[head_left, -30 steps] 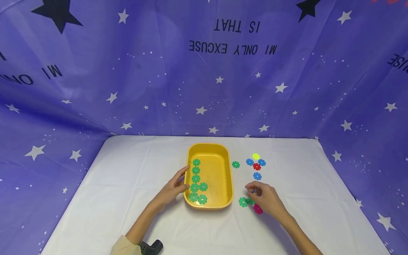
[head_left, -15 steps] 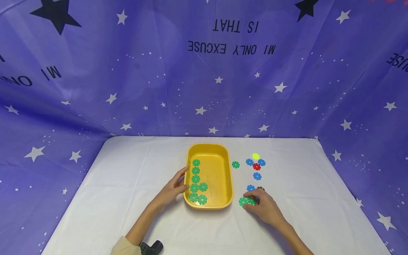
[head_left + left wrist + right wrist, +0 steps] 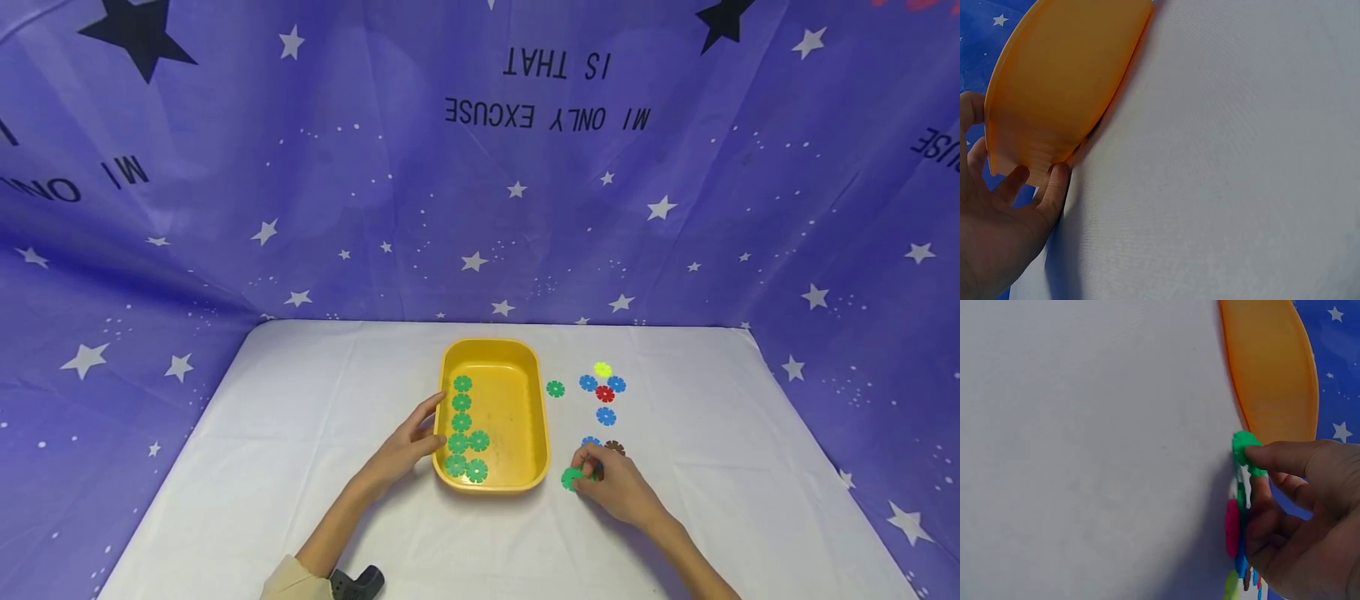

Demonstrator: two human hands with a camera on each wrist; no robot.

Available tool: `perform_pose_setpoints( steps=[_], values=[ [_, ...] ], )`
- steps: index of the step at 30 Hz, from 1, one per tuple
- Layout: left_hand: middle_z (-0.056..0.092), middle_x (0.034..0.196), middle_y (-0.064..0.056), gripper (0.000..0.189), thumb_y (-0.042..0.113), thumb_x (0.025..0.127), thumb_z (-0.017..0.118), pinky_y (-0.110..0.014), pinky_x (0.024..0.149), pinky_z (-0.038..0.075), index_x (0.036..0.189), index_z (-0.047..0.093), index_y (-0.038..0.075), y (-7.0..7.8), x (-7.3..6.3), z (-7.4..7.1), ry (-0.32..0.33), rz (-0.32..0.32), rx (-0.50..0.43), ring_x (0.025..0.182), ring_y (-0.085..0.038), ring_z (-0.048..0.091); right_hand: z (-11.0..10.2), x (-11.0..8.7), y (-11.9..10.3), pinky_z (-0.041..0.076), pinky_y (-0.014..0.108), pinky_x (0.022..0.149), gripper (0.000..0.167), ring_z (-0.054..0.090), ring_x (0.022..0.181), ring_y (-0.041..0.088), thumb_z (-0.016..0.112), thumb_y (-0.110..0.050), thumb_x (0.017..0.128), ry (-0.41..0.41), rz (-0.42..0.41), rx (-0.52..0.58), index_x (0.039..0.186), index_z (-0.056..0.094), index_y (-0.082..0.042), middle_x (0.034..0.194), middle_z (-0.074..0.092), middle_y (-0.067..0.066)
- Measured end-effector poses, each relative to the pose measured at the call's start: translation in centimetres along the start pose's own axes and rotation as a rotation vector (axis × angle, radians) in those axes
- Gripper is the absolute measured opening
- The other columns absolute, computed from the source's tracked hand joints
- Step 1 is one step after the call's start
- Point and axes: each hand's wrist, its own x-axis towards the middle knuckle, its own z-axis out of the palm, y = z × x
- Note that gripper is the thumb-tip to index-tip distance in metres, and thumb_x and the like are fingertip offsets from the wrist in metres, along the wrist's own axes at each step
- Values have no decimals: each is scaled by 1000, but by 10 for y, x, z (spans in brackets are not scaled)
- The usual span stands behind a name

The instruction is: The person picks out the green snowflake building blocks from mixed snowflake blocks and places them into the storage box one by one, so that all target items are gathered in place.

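Note:
My left hand (image 3: 405, 446) rests spread against the left side of a yellow tray (image 3: 543, 442), fingertips at its rim. The left wrist view shows those fingers against the tray's outer wall. Several green snowflake discs (image 3: 461, 422) lie along the left half of the tray floor. To the right of the tray, my right hand (image 3: 618, 487) pinches a green snowflake disc (image 3: 1244, 445) between thumb and finger. Another green disc shows partly behind its fingers. Just beyond this hand lie a blue disc (image 3: 590, 442) and a brown disc (image 3: 615, 448). A pink disc (image 3: 1232, 528) appears beneath it in the right wrist view.
Farther back on the white cloth (image 3: 330, 375) lie a lone green disc (image 3: 555, 389), a yellow disc (image 3: 603, 369), a red disc (image 3: 605, 393) and several blue discs (image 3: 606, 416). A purple star-patterned curtain (image 3: 480, 208) encloses the table behind and at the sides.
My right hand has come slightly down and left to the green discs and now pinches one. The brown disc has come into sight; the pink one is hidden from the head view. My left hand stays put.

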Motion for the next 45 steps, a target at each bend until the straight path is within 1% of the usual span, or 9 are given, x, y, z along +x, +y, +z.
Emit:
perform_pose_setpoints(
  steps=[4,6,11,16,22,27,32,35,45],
  values=[
    [24,162,-14,72,22,92,63,-51,107,38,157,32,30,-1,1,0,-1,1,0,133,-35,47,-7,1,-4,41,21,50,14,49,57,10,75,-6,86,-50,-15,53,90,63,-12,70,55,-3],
    [23,162,-13,72,22,92,63,-51,107,38,157,33,31,-1,1,0,0,-1,1,133,-35,47,-10,3,-5,42,22,49,13,51,56,12,74,-6,87,-46,22,86,91,63,-11,69,56,-1],
    [23,162,-13,72,21,92,63,-52,107,38,157,32,30,-1,1,1,6,0,4,133,-35,47,-18,13,-16,56,28,62,14,65,69,24,72,-2,87,61,89,203,97,65,-9,77,60,4],
    [23,162,-14,73,21,92,63,-53,107,38,157,32,30,-1,0,0,3,5,7,133,-36,47,-24,29,-35,59,31,72,14,68,80,36,70,-2,90,135,45,338,102,63,-2,86,65,10],
    [22,162,-14,73,21,92,63,-53,107,37,157,32,29,-1,-1,0,-3,3,4,133,-36,47,-18,53,-64,59,36,76,18,67,88,43,67,1,91,119,-35,471,109,64,3,93,69,16],
    [24,162,-13,72,22,92,63,-52,108,37,157,32,30,0,-1,0,2,-1,5,133,-34,47,-3,72,-80,59,39,76,19,67,84,41,68,1,91,76,-86,437,110,68,1,91,69,12],
    [23,162,-13,72,22,93,63,-53,108,37,157,32,30,0,0,1,3,-1,8,132,-34,48,12,87,-91,59,42,77,19,68,84,40,67,3,91,-4,-106,392,110,69,2,90,68,11],
    [23,162,-13,72,22,93,63,-52,108,37,157,32,30,0,0,1,3,-3,8,132,-34,48,18,93,-96,59,42,77,19,67,85,42,66,5,91,-34,-99,386,110,69,3,89,68,11],
    [23,162,-14,73,21,92,63,-49,106,40,157,31,29,0,-1,0,-2,-1,0,132,-34,49,37,110,-101,56,33,65,17,66,75,32,65,0,91,-63,-52,266,107,70,-4,82,68,4]
  ],
)
